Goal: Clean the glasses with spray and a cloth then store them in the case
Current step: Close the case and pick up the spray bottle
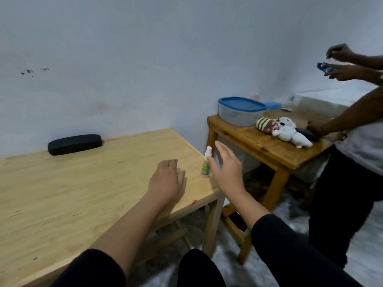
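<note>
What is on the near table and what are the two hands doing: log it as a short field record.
spray bottle: upright near the right edge of the light wooden table
glasses case: closed, at the far edge by the wall
glasses: not in view
cloth: not in view
left hand: palm down on the table, empty
right hand: open, right beside the bottle, not gripping it

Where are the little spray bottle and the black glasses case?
spray bottle (205, 167), head view, on its labelled body.
glasses case (75, 144), head view, middle of its closed lid.
</note>
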The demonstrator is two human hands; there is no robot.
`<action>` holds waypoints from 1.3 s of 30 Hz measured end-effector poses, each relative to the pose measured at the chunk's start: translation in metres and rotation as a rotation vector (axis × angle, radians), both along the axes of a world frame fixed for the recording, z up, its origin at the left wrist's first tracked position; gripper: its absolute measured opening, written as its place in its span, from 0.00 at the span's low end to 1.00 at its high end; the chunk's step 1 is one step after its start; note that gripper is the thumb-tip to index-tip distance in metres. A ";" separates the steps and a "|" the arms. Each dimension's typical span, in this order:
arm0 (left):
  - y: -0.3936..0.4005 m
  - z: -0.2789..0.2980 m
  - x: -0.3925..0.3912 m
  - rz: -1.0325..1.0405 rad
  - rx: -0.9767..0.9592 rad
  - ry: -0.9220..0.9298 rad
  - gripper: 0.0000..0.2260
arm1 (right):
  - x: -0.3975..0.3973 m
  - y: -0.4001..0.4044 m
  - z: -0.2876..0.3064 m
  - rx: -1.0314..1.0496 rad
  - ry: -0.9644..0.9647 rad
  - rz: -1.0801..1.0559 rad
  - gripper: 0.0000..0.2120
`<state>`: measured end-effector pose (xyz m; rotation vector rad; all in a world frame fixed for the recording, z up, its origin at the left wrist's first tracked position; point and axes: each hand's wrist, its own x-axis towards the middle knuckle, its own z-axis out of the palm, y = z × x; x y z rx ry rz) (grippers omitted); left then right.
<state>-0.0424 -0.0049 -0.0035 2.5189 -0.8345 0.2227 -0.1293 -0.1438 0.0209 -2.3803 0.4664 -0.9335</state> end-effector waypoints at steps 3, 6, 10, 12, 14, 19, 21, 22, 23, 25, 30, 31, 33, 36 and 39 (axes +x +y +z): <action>0.000 -0.016 -0.002 0.019 0.018 0.053 0.22 | -0.002 -0.001 -0.022 0.200 -0.042 -0.017 0.23; 0.001 -0.021 -0.001 0.050 -0.008 0.111 0.22 | 0.001 -0.001 -0.035 0.444 -0.071 -0.017 0.25; -0.002 -0.024 0.003 0.049 -0.013 0.126 0.21 | 0.012 -0.004 -0.041 0.669 -0.158 0.047 0.27; -0.005 -0.023 0.005 0.055 -0.043 0.144 0.21 | 0.016 -0.005 -0.040 0.718 -0.201 0.071 0.26; -0.011 -0.020 0.009 0.058 -0.101 0.164 0.21 | 0.019 -0.007 -0.040 0.720 -0.227 0.084 0.25; -0.030 -0.015 0.017 0.038 -0.217 0.230 0.21 | 0.022 -0.014 -0.040 0.703 -0.230 0.129 0.23; -0.035 -0.016 0.019 0.017 -0.224 0.239 0.20 | 0.023 -0.016 -0.040 0.702 -0.218 0.156 0.23; -0.036 -0.016 0.019 0.007 -0.228 0.238 0.19 | 0.024 -0.016 -0.040 0.696 -0.216 0.162 0.22; -0.037 -0.016 0.019 -0.002 -0.233 0.238 0.18 | 0.024 -0.017 -0.041 0.689 -0.217 0.165 0.22; -0.039 -0.016 0.020 -0.006 -0.252 0.235 0.16 | 0.024 -0.017 -0.042 0.687 -0.222 0.170 0.22; -0.045 -0.017 0.022 -0.008 -0.308 0.221 0.13 | 0.026 -0.018 -0.043 0.703 -0.232 0.185 0.22; -0.046 -0.014 0.021 0.001 -0.359 0.228 0.12 | 0.026 -0.018 -0.043 0.704 -0.231 0.185 0.22; -0.047 -0.007 0.021 0.009 -0.523 0.232 0.11 | 0.026 -0.018 -0.044 0.699 -0.230 0.186 0.21; -0.051 0.014 0.021 -0.038 -0.722 0.188 0.11 | 0.024 -0.019 -0.043 0.710 -0.246 0.198 0.21; -0.058 0.032 0.015 -0.108 -0.779 0.179 0.11 | 0.024 -0.019 -0.043 0.710 -0.247 0.209 0.21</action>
